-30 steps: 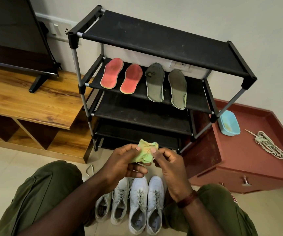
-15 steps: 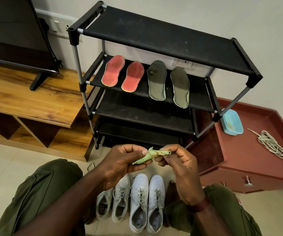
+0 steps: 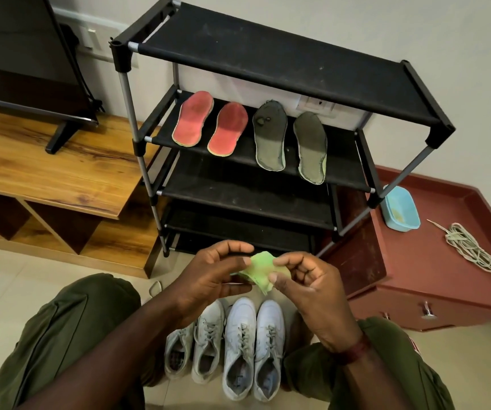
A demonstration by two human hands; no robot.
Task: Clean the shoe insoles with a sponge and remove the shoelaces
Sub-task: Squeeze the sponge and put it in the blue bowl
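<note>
Both hands (image 3: pixel 268 279) pinch green sponge (image 3: pixel 260 272) between them.

Both hands on green sponge (image 3: pixel 260 272) above the shoes: left hand (image 3: pixel 213 281) and right hand (image 3: pixel 312 287) pinch it. Four white shoes (image 3: pixel 226 344) on floor, laced. Rack (image 3: pixel 268 54) second shelf: two red insoles (image 3: pixel 210 127), two grey insoles (image 3: pixel 290 143). Blue tub (image 3: pixel 401 207) and loose laces (image 3: pixel 472 250) on red cabinet (image 3: pixel 430 279).

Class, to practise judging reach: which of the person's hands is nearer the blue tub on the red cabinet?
Right. The right hand pinches the green sponge down and left of the blue tub; the left hand holds the sponge's other side, farther left.
</note>
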